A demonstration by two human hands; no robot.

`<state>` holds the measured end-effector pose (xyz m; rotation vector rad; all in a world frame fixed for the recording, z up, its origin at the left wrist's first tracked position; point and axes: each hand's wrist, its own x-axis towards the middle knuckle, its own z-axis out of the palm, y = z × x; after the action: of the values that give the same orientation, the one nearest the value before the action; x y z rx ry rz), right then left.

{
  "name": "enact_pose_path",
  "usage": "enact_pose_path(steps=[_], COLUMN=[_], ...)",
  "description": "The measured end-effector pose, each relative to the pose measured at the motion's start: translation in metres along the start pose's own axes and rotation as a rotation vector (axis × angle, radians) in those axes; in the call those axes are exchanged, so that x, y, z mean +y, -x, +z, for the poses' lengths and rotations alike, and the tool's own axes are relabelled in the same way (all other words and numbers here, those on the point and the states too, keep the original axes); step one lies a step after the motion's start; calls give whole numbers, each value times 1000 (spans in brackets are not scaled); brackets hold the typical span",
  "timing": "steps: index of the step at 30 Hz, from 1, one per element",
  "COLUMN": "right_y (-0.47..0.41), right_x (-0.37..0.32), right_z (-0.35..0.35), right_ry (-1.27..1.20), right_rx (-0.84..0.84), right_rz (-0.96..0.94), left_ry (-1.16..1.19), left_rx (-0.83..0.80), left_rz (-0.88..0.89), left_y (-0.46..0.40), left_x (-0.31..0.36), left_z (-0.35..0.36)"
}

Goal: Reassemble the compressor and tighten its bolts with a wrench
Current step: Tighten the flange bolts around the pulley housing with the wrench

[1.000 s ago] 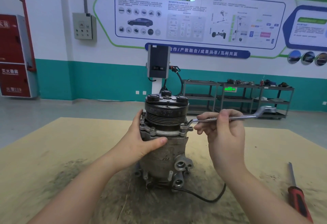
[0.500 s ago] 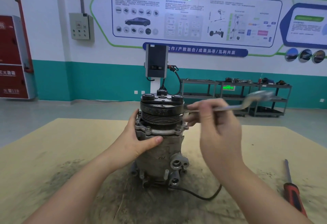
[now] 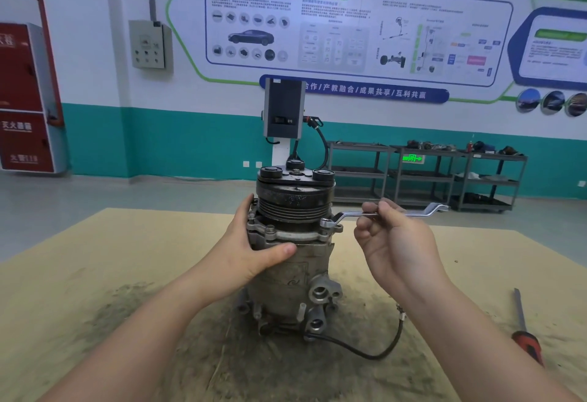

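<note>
The compressor [image 3: 293, 252] stands upright at the centre of the frame, pulley end uppermost, on a stained board-topped table [image 3: 79, 258]. Its flange carries several bolts round the rim; the one at the right edge [image 3: 330, 226] has the ring end of a wrench [image 3: 381, 213] seated over it, the handle running out level toward the right of the frame. The right hand [image 3: 394, 243] holds that handle near its middle, fingers curled about the shaft in a light pinch rather than a full fist. The left hand [image 3: 254, 249] is wrapped round the housing just below the flange, thumb across the front, steadying the body. In my judgement the step in hand is tightening this flange bolt. To do it well, the ring should sit fully down on the bolt head before force is applied, the pull should stay level with the flange, and the grip should move further out along the handle for leverage. The left hand must resist the turn, since the unit stands free and could twist or tip. A black cable [image 3: 381, 352] trails from the base at lower centre, and a red-handled screwdriver [image 3: 524, 331] lies well apart at lower right.
</note>
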<state>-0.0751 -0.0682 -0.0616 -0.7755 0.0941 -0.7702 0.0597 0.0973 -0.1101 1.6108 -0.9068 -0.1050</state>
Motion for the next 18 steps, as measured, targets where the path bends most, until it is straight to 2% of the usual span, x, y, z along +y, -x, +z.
enact_pose_path(steps=[2,4,6,9,13,15,18], right_y=[4,9,13,17,21,28,38], right_x=[5,14,24,30,26,28,28], right_z=[-1,-4,-8,-14,-18,-11,3], right_ry=[75,200,310,431,861,1040,1169], right_rx=[-36,-89,-164,-306,-538,-595,-563], right_rz=[-153,-394,-644,-922,-1258,-1347,-1291], left_ry=[3,2,3,-15,-13,0,5], left_rx=[-5,-5,-3,1,13,7,31], left_rz=[6,7,-1,-1,21,48,82], left_y=[0,1,1,1,2,1,-1], left_x=[1,1,1,2,3,1,-1], left_z=[0,0,-1,0,1,3,6])
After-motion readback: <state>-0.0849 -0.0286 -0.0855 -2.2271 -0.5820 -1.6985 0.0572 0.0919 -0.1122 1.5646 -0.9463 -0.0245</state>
